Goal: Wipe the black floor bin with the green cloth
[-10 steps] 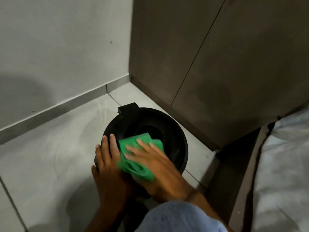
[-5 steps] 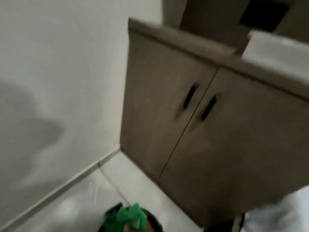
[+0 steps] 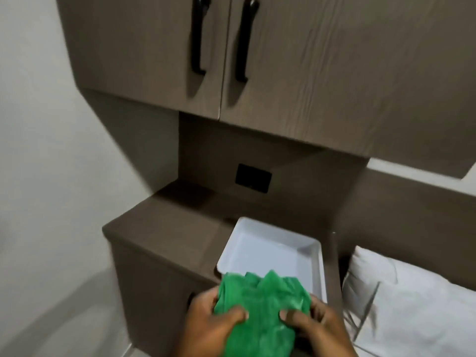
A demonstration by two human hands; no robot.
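The green cloth (image 3: 260, 307) is bunched up at the bottom middle of the head view, held in front of me at the height of the cabinet top. My left hand (image 3: 208, 328) grips its left side and my right hand (image 3: 316, 325) grips its right side, thumbs pressed on top. The cloth's upper edge overlaps the near rim of a white tray (image 3: 304, 249). The black floor bin is out of view.
The white tray sits on a brown bedside cabinet (image 3: 164, 228) against the white wall (image 3: 38, 150). Upper cupboard doors with two black handles (image 3: 198, 37) hang above. A black socket plate (image 3: 253, 177) is on the back panel. A white pillow (image 3: 412, 300) lies at the right.
The view has swung up from the floor bin to the cabinet top. The cloth has left the bin and risen; both hands now hold it instead of the right hand pressing it on the rim.
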